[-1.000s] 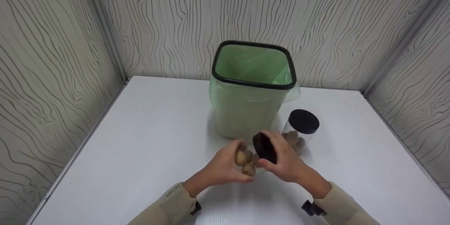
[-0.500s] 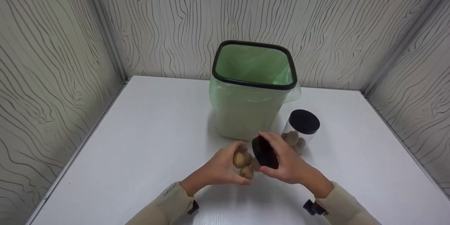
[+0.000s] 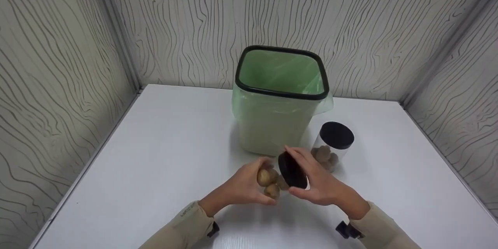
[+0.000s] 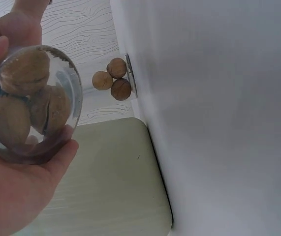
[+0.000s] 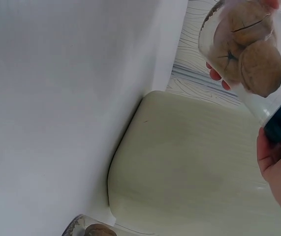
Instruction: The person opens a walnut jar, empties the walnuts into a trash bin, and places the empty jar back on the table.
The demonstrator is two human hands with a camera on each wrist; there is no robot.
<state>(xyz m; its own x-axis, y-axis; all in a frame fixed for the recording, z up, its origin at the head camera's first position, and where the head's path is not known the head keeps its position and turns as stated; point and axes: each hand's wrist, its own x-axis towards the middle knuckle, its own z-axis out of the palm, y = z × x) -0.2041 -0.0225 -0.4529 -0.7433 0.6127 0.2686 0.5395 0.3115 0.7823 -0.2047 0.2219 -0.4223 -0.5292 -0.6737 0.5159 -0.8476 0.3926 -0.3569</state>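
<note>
1. The white desk [image 3: 163, 144] spreads wide from its left edge, beside the wood-grain panel [image 3: 50, 85], to my left arm.
2. My left hand [image 3: 245, 183] is wrapped round the base end of a transparent jar [image 4: 61, 76], which is tipped over, near the desk's middle; walnuts [image 3: 264, 177] show inside.
3. Just beyond stands the pale green bin [image 3: 272, 128], lined and black-rimmed.
4. My right hand [image 3: 319, 181] is clamped on that jar's black lid [image 3: 291, 170].
5. Just behind it, a second walnut jar [image 3: 339, 152] stands upright; a broad strip of desk runs to the right edge.
6. Compared with a second ago, both hands and the tipped jar sit slightly nearer me; bin and second jar haven't moved.
</note>
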